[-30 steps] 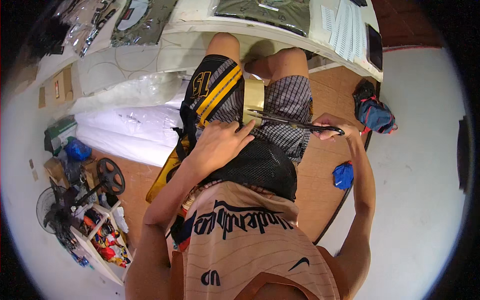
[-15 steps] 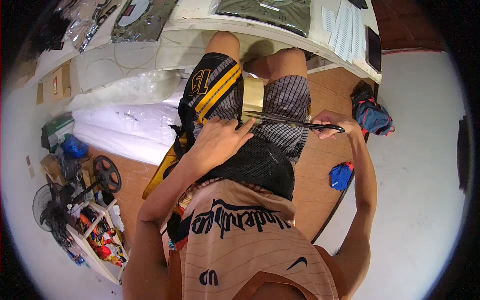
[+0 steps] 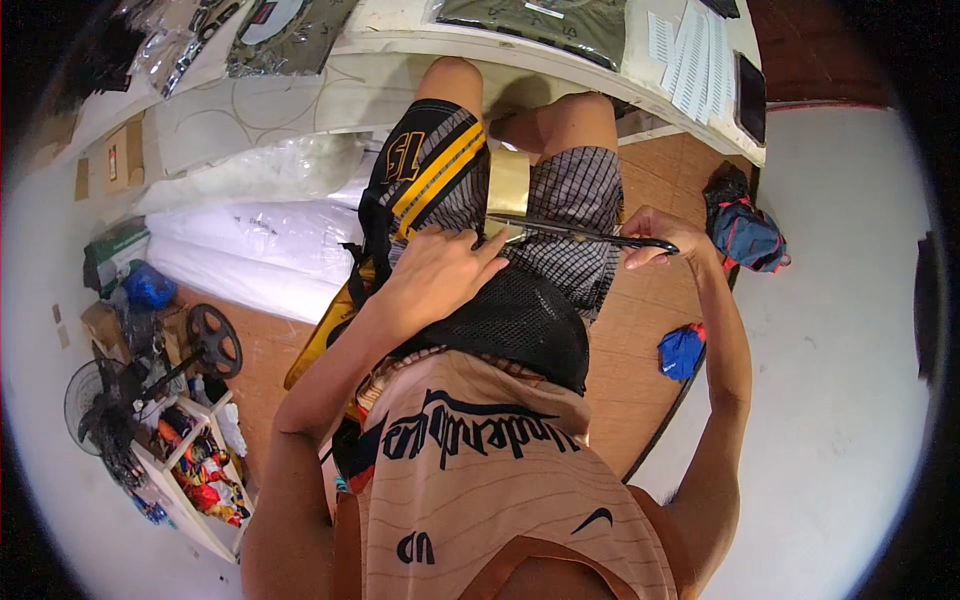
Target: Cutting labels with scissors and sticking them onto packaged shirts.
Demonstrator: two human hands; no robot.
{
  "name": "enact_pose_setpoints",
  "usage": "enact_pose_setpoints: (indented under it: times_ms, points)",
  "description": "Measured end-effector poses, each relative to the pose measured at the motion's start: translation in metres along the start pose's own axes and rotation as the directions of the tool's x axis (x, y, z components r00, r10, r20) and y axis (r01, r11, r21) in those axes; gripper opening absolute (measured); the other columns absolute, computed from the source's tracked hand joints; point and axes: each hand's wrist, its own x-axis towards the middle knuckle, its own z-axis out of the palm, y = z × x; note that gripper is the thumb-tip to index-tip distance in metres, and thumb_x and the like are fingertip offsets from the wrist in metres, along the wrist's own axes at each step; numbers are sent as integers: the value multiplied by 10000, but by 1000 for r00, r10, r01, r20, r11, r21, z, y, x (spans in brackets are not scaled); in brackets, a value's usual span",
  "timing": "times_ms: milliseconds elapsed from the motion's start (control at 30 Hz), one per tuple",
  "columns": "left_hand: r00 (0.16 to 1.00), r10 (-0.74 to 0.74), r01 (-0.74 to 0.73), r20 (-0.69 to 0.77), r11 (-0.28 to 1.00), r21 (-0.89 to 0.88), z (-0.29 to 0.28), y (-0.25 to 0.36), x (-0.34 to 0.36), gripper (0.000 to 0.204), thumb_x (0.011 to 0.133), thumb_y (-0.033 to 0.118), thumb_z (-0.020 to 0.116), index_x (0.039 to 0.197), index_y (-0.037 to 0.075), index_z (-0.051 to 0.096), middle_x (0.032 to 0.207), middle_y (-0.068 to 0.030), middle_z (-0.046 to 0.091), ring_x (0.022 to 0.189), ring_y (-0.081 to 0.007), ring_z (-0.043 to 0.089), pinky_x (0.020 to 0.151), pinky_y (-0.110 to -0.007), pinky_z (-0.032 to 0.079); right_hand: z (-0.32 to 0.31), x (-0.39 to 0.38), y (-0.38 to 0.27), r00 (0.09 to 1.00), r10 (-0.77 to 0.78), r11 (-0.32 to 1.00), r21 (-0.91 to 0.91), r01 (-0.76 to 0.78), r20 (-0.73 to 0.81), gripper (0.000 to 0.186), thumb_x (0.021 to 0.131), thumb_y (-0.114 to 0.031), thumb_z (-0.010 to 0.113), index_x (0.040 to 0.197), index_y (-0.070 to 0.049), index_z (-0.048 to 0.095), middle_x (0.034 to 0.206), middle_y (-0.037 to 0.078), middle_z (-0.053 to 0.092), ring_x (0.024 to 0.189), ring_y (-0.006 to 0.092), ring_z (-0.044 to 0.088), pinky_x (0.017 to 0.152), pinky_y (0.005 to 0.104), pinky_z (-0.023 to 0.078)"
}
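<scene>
Over my lap, my right hand (image 3: 662, 238) is closed around the handles of black-handled scissors (image 3: 575, 232). Their long blades point left, lying across the lower part of a shiny gold strip (image 3: 508, 180) between my thighs. My left hand (image 3: 440, 280) is closed at the strip's lower left edge, thumb and fingertips beside the blade tips, and seems to pinch the strip there. Its exact grip is partly hidden. Just below the hand, black mesh cloth (image 3: 525, 325) lies bunched on my lap over the patterned shorts (image 3: 575, 200).
A white table (image 3: 400, 45) ahead bears plastic-wrapped garments (image 3: 540, 30), sheets of labels (image 3: 690, 60) and a phone (image 3: 750, 95). White plastic-wrapped bundles (image 3: 250, 250) lie at left, near a fan (image 3: 95, 405) and a crate of colourful cloth (image 3: 205, 480). Blue bags (image 3: 745, 235) rest on the floor at right.
My right hand and the scissors have shifted slightly left and away from me, the blades lying slightly further up the gold strip. My left hand stays nearly in place.
</scene>
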Motion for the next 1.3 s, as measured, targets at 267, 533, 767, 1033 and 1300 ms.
enact_pose_setpoints:
  times_ms: [267, 533, 767, 1033, 1300]
  points:
    - [967, -51, 6, -250, 984, -176, -1, -3, 2, 264, 831, 259, 705, 984, 46, 679, 803, -107, 626, 680, -276, 629, 646, -357, 516, 15, -5, 3, 996, -18, 1000, 21, 20, -88, 321, 668, -264, 871, 705, -41, 643, 490, -42, 475, 389, 52, 417, 369, 222, 285]
    - [910, -405, 311, 88, 528, -790, 24, -32, 21, 326, 778, 140, 784, 1038, 5, 640, 984, -32, 659, 825, -90, 612, 684, -226, 470, 23, -13, 2, 994, -82, 991, 102, 90, -79, 326, 676, -213, 867, 647, -49, 586, 493, -39, 473, 395, 45, 415, 371, 217, 273]
    - [947, -307, 166, 99, 202, -965, 22, -26, 27, 264, 835, 95, 718, 1070, 1, 642, 1014, -24, 658, 868, -97, 624, 721, -213, 468, 31, -17, -5, 989, -136, 988, 69, 140, -65, 378, 641, -200, 887, 604, -42, 546, 498, -22, 487, 392, 50, 432, 365, 219, 280]
    - [927, -306, 236, 215, 32, -971, 21, -32, 22, 249, 841, 75, 714, 1059, -23, 644, 908, -40, 681, 806, -88, 624, 682, -215, 481, 38, -11, 5, 976, -184, 978, 76, 194, -120, 336, 635, -189, 886, 638, -43, 583, 515, -24, 505, 393, 48, 435, 358, 212, 301]
    - [932, -315, 216, 181, 81, -973, 15, -31, 21, 180, 862, 100, 699, 1002, -9, 666, 884, -30, 672, 780, -73, 606, 658, -207, 457, 41, -10, 6, 969, -206, 967, 124, 224, -138, 333, 623, -195, 882, 657, -48, 586, 531, -34, 510, 390, 43, 440, 348, 203, 313]
